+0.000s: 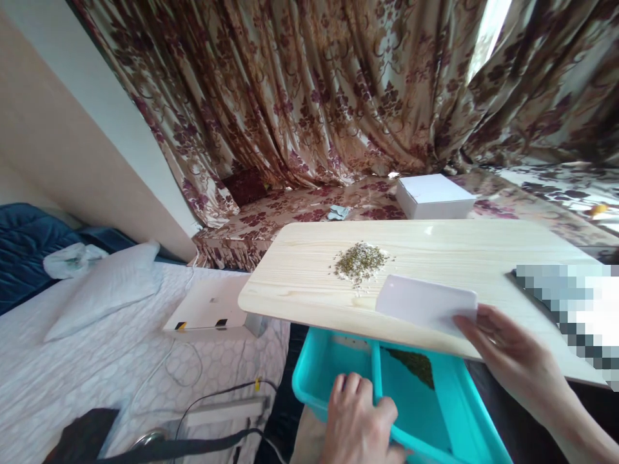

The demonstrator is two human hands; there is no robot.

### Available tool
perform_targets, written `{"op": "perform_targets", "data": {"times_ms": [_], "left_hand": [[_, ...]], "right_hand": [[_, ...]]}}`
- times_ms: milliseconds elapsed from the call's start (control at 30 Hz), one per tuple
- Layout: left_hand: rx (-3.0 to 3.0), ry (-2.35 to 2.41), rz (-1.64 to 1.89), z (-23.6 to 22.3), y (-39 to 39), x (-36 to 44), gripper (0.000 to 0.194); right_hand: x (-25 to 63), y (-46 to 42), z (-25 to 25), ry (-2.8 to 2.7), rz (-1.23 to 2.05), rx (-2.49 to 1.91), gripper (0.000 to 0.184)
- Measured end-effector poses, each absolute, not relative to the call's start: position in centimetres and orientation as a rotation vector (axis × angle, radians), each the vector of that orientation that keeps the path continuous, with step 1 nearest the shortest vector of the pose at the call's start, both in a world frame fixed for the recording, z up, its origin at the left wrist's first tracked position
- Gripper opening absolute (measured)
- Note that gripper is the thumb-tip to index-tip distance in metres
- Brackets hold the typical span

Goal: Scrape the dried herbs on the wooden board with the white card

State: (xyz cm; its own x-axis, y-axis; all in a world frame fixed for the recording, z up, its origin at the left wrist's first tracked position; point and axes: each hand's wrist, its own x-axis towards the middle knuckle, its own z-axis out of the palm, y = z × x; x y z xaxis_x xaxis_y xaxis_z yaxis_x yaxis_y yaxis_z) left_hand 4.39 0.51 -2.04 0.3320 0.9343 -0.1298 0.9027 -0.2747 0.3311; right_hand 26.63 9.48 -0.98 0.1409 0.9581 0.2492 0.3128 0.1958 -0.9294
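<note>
My right hand (515, 357) pinches the right end of a flat white rectangular piece (425, 301), perhaps a lid or shallow tray, over the front edge of the wooden tabletop (483, 251). Left of that piece lies a small heap of green and white grains (360, 261), with a few strays around it. Below the table edge, a turquoise divided bin (380, 370) is partly tucked under the tabletop. My left hand (358, 419) has its fingers curled over the bin's near rim. Dark green grains (416, 366) show in the bin's right compartment.
A white box (435, 193) stands behind the table on a patterned covered surface, near a small pale cloth (338, 212). On the left, a bed holds a pillow (109, 290) and a white case (210, 306). A blurred-out device sits on the table's right side.
</note>
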Motion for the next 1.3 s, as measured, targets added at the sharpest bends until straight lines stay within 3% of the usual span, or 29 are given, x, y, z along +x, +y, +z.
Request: {"op": "perform_targets", "data": {"times_ms": [133,333,500,933,1300], "left_hand": [[2.038,1.766,0.010,-2.5,0.6,7.3,0.021],[2.074,1.620,-0.233,-2.6,0.3,7.1,0.029],[2.119,1.628,-0.127,-2.7,-0.3,7.2,0.020],[2.212,1.516,-0.087,-3.0,-0.5,6.9,0.022],[2.214,1.471,-0.157,-0.9,-0.4,5.8,0.065]], "right_hand": [[29.7,8.3,-0.5,-1.189,0.681,-1.418,0.025],[30.7,7.7,-1.2,-1.123,0.685,-1.436,0.026],[29.8,8.6,-1.1,-1.186,0.696,-1.389,0.026],[28.6,9.8,-0.1,-1.224,0.694,-1.371,0.022],[28.6,12.0,1.0,-1.211,0.665,-1.501,0.017]]}}
